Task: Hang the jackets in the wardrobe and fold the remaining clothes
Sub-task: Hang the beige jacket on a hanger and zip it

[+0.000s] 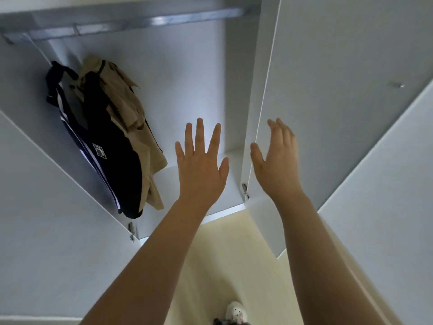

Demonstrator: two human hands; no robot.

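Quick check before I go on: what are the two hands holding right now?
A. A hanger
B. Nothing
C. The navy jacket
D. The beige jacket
B: the left hand and the right hand both reach forward with straight fingers and hold nothing, while the navy jacket and the beige jacket hang from the rail at the left of the wardrobe.

The wardrobe (187, 73) panels look smooth and matt — its rail (140, 22) shiny metal. Both jackets (112, 137) are soft cloth — matt.
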